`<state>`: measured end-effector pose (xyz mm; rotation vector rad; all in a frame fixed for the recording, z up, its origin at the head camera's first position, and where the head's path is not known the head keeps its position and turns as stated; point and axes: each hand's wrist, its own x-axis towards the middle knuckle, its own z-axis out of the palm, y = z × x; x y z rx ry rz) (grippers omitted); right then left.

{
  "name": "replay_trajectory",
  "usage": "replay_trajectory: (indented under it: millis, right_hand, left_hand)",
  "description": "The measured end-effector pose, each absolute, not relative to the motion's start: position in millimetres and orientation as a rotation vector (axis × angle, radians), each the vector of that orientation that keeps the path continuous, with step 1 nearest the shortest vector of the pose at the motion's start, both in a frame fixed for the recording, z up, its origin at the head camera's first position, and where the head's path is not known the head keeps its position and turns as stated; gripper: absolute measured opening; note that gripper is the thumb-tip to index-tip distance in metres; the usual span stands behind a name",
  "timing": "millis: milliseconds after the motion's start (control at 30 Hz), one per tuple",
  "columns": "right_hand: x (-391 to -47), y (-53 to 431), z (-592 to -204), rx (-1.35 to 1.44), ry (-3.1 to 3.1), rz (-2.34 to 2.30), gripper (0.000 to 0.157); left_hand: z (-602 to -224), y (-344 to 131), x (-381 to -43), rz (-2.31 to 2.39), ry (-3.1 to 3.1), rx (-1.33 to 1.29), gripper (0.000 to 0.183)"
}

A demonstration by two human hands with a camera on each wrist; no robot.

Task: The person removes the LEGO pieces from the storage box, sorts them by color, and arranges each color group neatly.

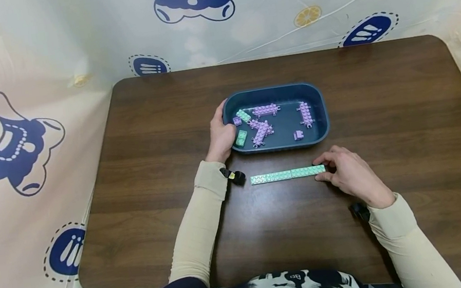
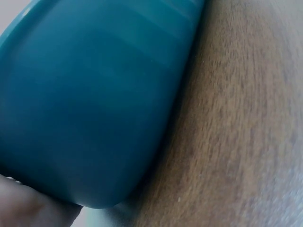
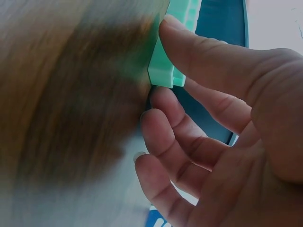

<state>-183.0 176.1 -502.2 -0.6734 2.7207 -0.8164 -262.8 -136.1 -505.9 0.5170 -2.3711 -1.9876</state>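
A dark blue tray [image 1: 287, 128] sits on the table, and my left hand [image 1: 224, 137] grips its left end with the thumb at the rim. In the left wrist view the tray's outer wall [image 2: 94, 104] fills much of the frame, with a bit of the hand at the lower left corner. In front of the tray lies a straight row of mint-green toy bricks [image 1: 277, 176], studs up. My right hand [image 1: 351, 171] pinches the row's right end between thumb and forefinger. The right wrist view shows the thumb against the green brick [image 3: 163, 66], with the other fingers loosely curled.
Inside the tray are several purple studded pieces [image 1: 305, 114], a small purple block [image 1: 298, 135] and two green bricks [image 1: 241, 138] near its left end. The brown wooden table [image 1: 157, 125] has rounded corners. Printed cloth [image 1: 78, 37] hangs behind and beside it.
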Motion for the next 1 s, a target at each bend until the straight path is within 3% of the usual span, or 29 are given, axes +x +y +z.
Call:
replay_trajectory:
  millis: [600,1000]
  right_hand:
    - [-186.5,193.5,-457.9,-0.541,2.77,-1.019,0.037]
    - [-234.9,142.0,-421.4,-0.669,2.765,-1.113,0.03]
  left_hand:
    - [-507.2,-136.4,-263.7,-1.985,-2.369,0.505,0.077]
    - [-505.7,-135.4,-262.4,-1.994,-2.351,0.499,0.077]
